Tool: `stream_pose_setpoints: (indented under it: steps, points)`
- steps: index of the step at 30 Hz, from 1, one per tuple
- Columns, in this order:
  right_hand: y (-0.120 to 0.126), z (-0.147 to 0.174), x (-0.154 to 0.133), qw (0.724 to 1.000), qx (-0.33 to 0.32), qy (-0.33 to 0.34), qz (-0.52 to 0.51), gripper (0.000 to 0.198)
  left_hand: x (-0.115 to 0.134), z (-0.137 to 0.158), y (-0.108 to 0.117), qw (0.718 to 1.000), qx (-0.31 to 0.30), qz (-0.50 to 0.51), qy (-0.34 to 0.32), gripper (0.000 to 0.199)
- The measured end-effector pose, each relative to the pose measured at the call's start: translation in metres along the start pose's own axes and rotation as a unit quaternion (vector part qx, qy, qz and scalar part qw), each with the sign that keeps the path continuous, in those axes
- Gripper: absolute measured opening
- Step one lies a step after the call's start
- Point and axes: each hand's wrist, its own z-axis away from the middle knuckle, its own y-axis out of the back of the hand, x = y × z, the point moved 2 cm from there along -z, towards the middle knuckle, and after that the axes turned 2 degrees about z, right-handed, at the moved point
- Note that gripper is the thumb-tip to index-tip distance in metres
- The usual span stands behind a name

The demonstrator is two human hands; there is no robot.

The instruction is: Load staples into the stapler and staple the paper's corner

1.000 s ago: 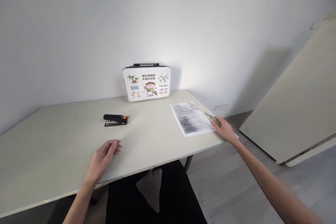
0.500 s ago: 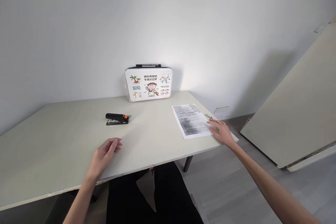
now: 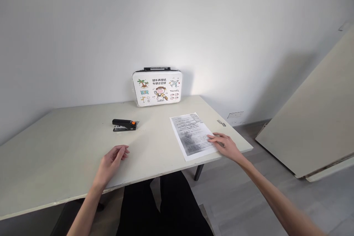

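Observation:
A printed sheet of paper [image 3: 190, 136] lies on the right part of the table. At its right edge is my right hand [image 3: 225, 145], the fingertips on top of the print and the thumb by the edge, closed on the paper. My left hand [image 3: 112, 162] rests on the table near the front edge, loosely curled with thumb against fingers and nothing visible in it. Beyond that hand lies a black stapler [image 3: 124, 125] with an orange piece on top. Small silvery strips, perhaps staples [image 3: 221, 122], lie near the table's right edge.
A white case [image 3: 157, 88] with cartoon prints and a black handle stands against the wall at the table's back. Its light tabletop [image 3: 69, 143] ends just right of the paper. A pale panel [image 3: 309, 118] leans on the right, above a grey floor.
The sheet of paper has slid left and toward me along with my right hand. The silvery strips show fully now. My left hand stays put, and the view has shifted slightly.

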Motion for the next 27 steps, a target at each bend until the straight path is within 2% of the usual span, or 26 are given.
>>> stream_pose_setpoints:
  steps: [3,5,8,10,13,17,20,22,25,27]
  points:
    - [-0.007,0.003,-0.042,0.996,-0.033,-0.001,-0.081,0.028,-0.002,0.0,-0.001,1.0,-0.004,0.005,-0.004,0.056]
    - [-0.011,0.003,-0.067,0.984,-0.077,-0.013,-0.159,0.029,-0.002,0.0,-0.002,1.0,-0.006,0.003,-0.003,0.054]
    - [-0.015,-0.001,-0.091,0.967,-0.097,-0.037,-0.232,0.032,-0.003,0.002,-0.003,1.0,-0.011,-0.001,0.001,0.053]
    - [-0.018,-0.007,-0.096,0.971,-0.077,-0.044,-0.223,0.036,-0.003,0.002,-0.003,1.0,-0.013,-0.002,0.001,0.053]
    - [-0.028,-0.018,-0.096,0.986,-0.066,-0.021,-0.15,0.043,-0.001,0.003,-0.003,1.0,-0.014,-0.003,0.004,0.053]
    - [-0.044,-0.025,-0.104,0.994,-0.088,0.047,-0.046,0.044,0.003,0.004,-0.004,1.0,-0.014,-0.014,0.003,0.055]
    - [-0.055,-0.023,-0.125,0.987,-0.123,0.096,-0.05,0.045,0.007,0.006,-0.006,0.998,-0.009,-0.056,0.009,0.055]
    - [-0.06,-0.021,-0.144,0.982,-0.135,0.117,-0.067,0.046,0.01,0.006,-0.008,0.995,-0.012,-0.098,-0.024,0.054]
    - [-0.067,-0.021,-0.174,0.977,-0.145,0.132,-0.084,0.047,0.011,0.003,-0.011,0.983,-0.021,-0.149,-0.108,0.052]
    - [-0.071,-0.023,-0.19,0.974,-0.152,0.14,-0.091,0.047,0.006,0.001,-0.012,0.976,-0.026,-0.171,-0.131,0.055]
